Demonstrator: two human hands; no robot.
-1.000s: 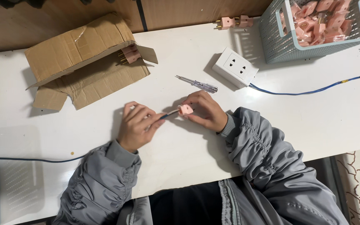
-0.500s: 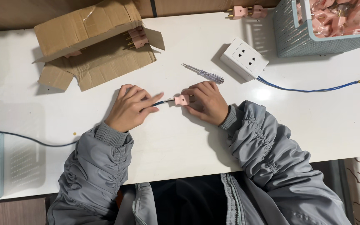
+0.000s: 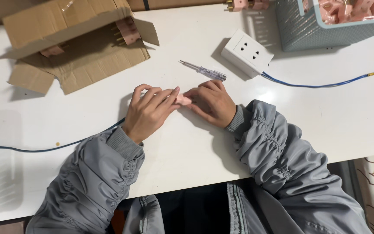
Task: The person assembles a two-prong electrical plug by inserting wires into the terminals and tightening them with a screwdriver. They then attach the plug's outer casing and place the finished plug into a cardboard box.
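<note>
With the left hand (image 3: 147, 113) and right hand (image 3: 213, 102) meeting over the small pink part (image 3: 183, 100), each pinching one end just above the white table (image 3: 182, 151), the likely failure is a slip: most of the part is hidden under the fingertips, so a shifted grip could drop it or let it twist. Around them lie a screwdriver (image 3: 204, 71), white socket block (image 3: 246, 53) on a blue cable (image 3: 325, 83), torn cardboard box (image 3: 72, 41) and mesh basket (image 3: 321, 30); patterned flooring shows at right.
</note>
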